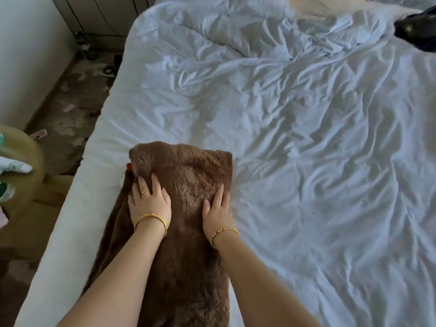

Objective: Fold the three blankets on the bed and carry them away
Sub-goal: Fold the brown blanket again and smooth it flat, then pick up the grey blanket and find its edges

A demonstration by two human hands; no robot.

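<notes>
A brown fluffy blanket (186, 166), folded into a long narrow strip, lies along the left side of the white bed (306, 142) and reaches down to the near edge. My left hand (149, 200) rests flat on its left half, fingers spread, with a ring and a gold bangle. Flat on the blanket's right half lies my right hand (217, 212), with a beaded bracelet at the wrist. Neither hand grips the fabric. A small red bit (128, 166) peeks out at the blanket's left edge. No other blanket shows.
The bed's white sheet is crumpled, with a pillow (330, 5) at the top and a black object (417, 31) at the far right corner. A round tan table (21, 161) with items stands left of the bed. Patterned floor (70, 114) runs along the wall.
</notes>
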